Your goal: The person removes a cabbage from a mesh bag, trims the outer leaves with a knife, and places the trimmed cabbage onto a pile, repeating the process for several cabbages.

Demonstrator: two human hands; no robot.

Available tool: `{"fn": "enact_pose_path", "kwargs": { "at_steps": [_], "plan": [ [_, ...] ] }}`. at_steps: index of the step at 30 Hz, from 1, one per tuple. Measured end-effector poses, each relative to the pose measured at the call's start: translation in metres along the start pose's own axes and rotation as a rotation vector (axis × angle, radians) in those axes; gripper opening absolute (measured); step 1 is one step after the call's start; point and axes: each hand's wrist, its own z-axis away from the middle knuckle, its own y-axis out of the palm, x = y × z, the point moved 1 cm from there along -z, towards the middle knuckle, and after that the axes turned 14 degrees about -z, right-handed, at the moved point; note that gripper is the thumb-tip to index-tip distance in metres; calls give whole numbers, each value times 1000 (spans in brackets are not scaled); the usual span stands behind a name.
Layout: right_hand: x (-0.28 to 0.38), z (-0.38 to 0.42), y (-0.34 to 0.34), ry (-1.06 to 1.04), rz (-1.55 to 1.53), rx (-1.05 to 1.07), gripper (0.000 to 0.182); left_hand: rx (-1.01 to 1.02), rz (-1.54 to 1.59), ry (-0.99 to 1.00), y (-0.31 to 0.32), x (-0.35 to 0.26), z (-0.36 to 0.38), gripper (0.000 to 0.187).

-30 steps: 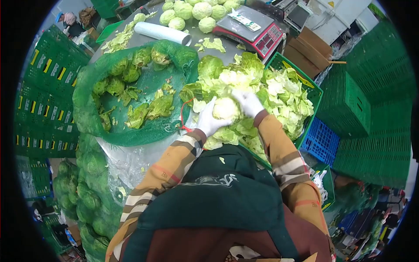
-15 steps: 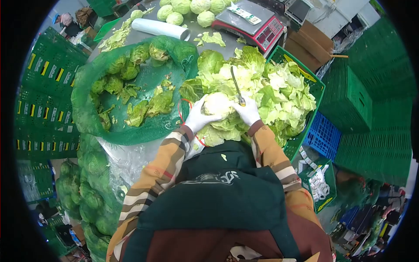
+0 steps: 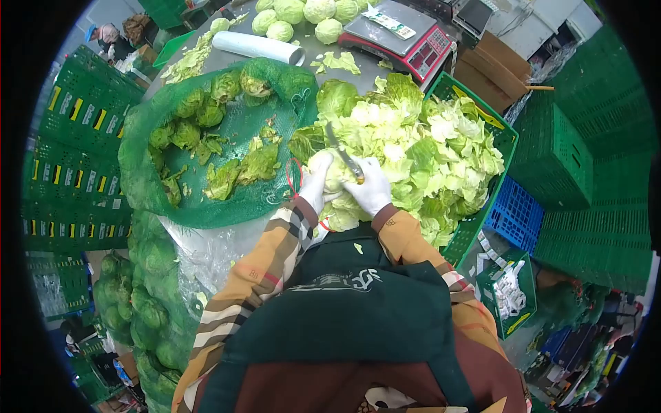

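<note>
A pale cabbage head (image 3: 335, 173) is in front of my body, with my white-gloved left hand (image 3: 316, 184) wrapped round its left side. My gloved right hand (image 3: 372, 186) is closed on the handle of a curved knife (image 3: 342, 153), whose dark blade points up and left across the top of the head. Loose leaves (image 3: 396, 148) are heaped just beyond and to the right, spilling over a green crate (image 3: 506, 151). Left of my hands, an open green net bag (image 3: 138, 172) holds several untrimmed heads (image 3: 184, 133) and wilted leaves.
Trimmed cabbages (image 3: 289, 10), a white plastic roll (image 3: 258, 48) and a red-edged scale (image 3: 396, 31) stand at the back of the table. Full net bags (image 3: 148, 310) lie at lower left. Green crates (image 3: 72, 158) are stacked at both sides. A person (image 3: 110, 41) is at far upper left.
My right hand has moved left towards the cabbage, and the knife blade has swung left over it. The left hand has turned more upright against its side.
</note>
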Motion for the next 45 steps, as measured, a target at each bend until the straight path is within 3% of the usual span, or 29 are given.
{"fn": "enact_pose_path", "kwargs": {
  "at_steps": [2, 4, 5, 6, 7, 9, 11, 12, 13, 15, 16, 17, 19, 20, 23, 24, 26, 27, 29, 30, 32, 35, 36, 38, 39, 41, 45],
  "plan": [
    [-27, -12, -1, 155, -218, 25, 38, 109, 42, 58, -11, 6, -4, 58],
    [-27, -31, -20, 210, 24, -50, 33, 301, 185, 89, -29, 10, -3, 56],
    [-48, -39, -27, 200, 10, -184, 32, 301, 179, 94, -36, 12, -2, 56],
    [-54, -50, -44, 326, 99, -82, 32, 358, 309, 68, -43, 15, 0, 55],
    [-57, -56, -58, 356, 131, 20, 39, 416, 439, 42, -45, 10, 10, 54],
    [-51, -51, -68, 220, 301, 36, 58, 436, 466, 30, -44, 2, 27, 54],
    [-10, -42, -66, 160, 324, -24, 64, 357, 151, 448, -30, -2, 34, 62],
    [9, -39, -64, 88, 353, -86, 70, 211, -97, 607, -22, 0, 24, 78],
    [18, -37, -63, 90, 357, -88, 70, 216, -95, 605, -13, -3, 22, 78],
    [27, -29, -60, 226, 137, 104, 70, 51, -641, 898, 6, -6, 25, 92],
    [24, -21, -56, 69, 232, 164, 62, -96, -874, 867, 15, -12, 34, 97],
    [24, -16, -55, 73, 238, 155, 62, -83, -874, 871, 25, -7, 30, 97],
    [23, -8, -54, 43, 424, 348, 63, -247, -1064, 1048, 41, 4, 23, 97],
    [16, -2, -52, -23, 439, 279, 63, -239, -1061, 1046, 42, 9, 19, 97],
    [19, -1, -56, 89, 430, 281, 57, -319, -1118, 1169, 44, 15, 20, 97],
    [12, -2, -56, 90, 429, 279, 57, -317, -1120, 1170, 42, 14, 21, 97],
    [-8, -9, -60, 121, 7, 243, 47, -202, -1031, 1095, 33, 12, 24, 96],
    [-13, -17, -67, 120, 6, 243, 47, -203, -1032, 1096, 26, 11, 25, 96],
    [-25, -28, -80, 414, 46, 205, 41, -98, -949, 991, 10, 11, 29, 98],
    [-33, -26, -78, 414, 40, 206, 41, -100, -955, 990, 4, 12, 32, 98],
    [-49, -21, -69, 139, 125, 99, 44, -194, -1121, 1014, -3, 11, 34, 97],
    [27, -9, -55, 258, -24, 156, 46, -208, -1151, 1030, -4, 10, 43, 97],
    [25, -5, -40, 262, -25, 155, 46, -205, -1154, 1028, -4, 12, 42, 97],
    [10, 2, -15, 18, 185, -101, 44, -248, -1153, 1030, -3, 15, 40, 96],
    [3, -1, -15, 21, 183, -103, 44, -245, -1157, 1030, -5, 15, 39, 96],
    [-17, -16, -23, 239, 100, -26, 42, -139, -1114, 958, -16, 13, 37, 97],
    [-46, -32, -49, 307, 318, -40, 43, -62, -1010, 874, -34, 18, 22, 98]
  ]
}}
